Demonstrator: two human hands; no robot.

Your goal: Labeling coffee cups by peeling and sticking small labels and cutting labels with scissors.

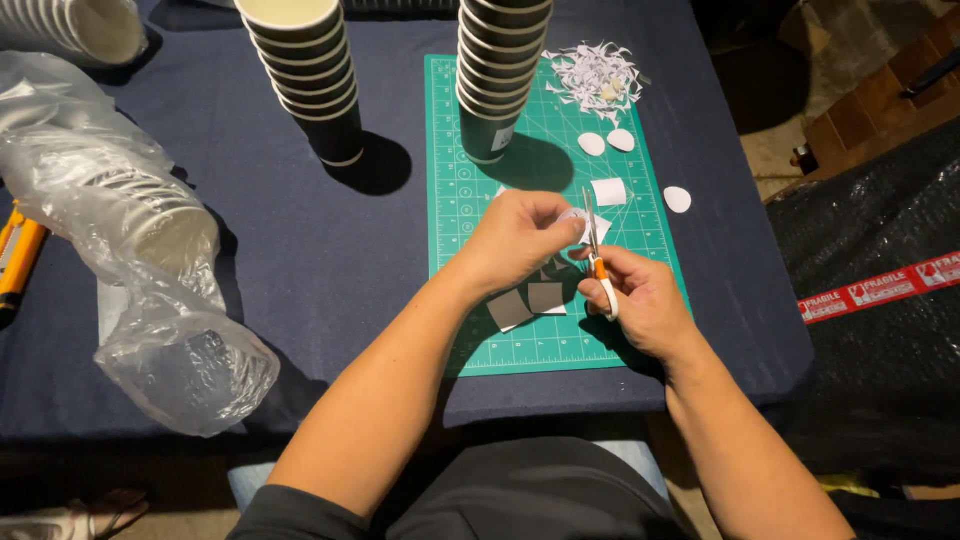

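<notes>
Pinching a small white paper piece (pixel 574 222) above the green cutting mat (pixel 450 200), the left hand (pixel 515 238) holds it against upright scissors (pixel 594 245) gripped by the right hand (pixel 640 300).

Small scissors (pixel 594 248) with orange-white handles point up, blades at a white paper piece (pixel 580 222) above the mat.

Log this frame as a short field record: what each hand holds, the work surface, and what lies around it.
Left hand: pinches a small white paper piece
Right hand: holds small orange-handled scissors, blades at the paper
Surface: green cutting mat on dark blue tablecloth
On mat: grey paper squares, white paper ovals, pile of white paper scraps
Nearby: two stacks of dark paper cups, clear plastic sleeve of cups
</notes>
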